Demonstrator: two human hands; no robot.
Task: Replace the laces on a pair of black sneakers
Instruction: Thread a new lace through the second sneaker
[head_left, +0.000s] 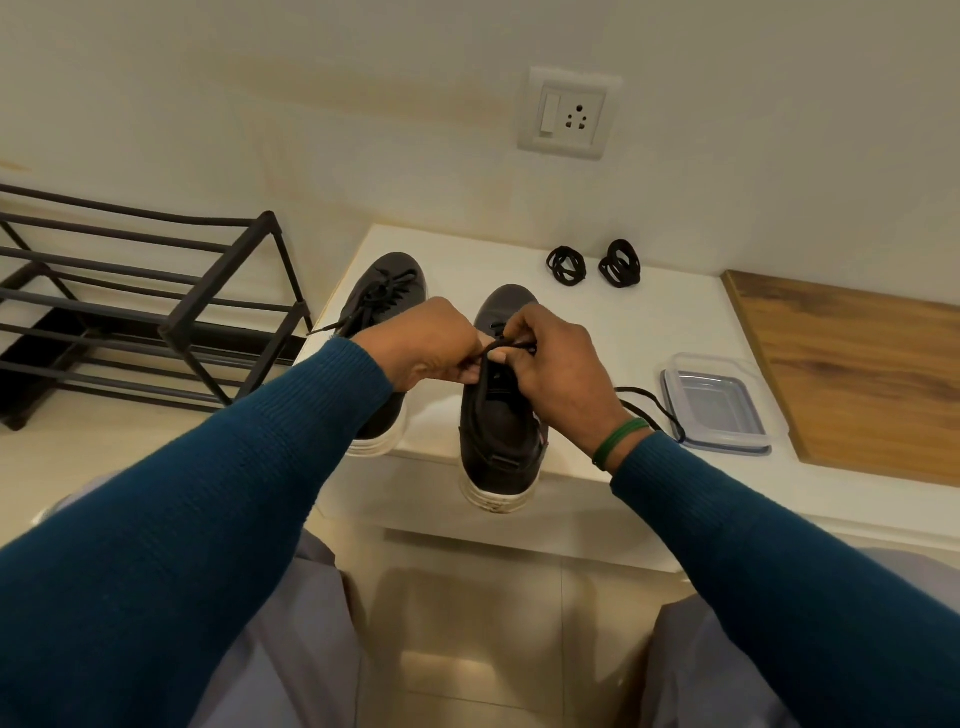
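Pinching noted: the fingers of our left hand (426, 343) and right hand (550, 358) are curled tight on the black lace (511, 344), which runs short and taut between them just above the tongue of the near sneaker (498, 431).

The lace is thin, soft and limp. We judge it will slide through the eyelets only if taken close to an eyelet or by its stiff tip, not mid-length. Its loose tail trails right across the white table (675, 322) to the clear plastic container (714, 402).

The sneaker looks light, and its heel overhangs the near table edge. A hard pull could drag it off, so one hand may need to steady it.

The second sneaker (395, 280), far left, is still laced. A coiled lace bundle (566, 265) and a second bundle (620, 262) lie far right, well apart from the hands.
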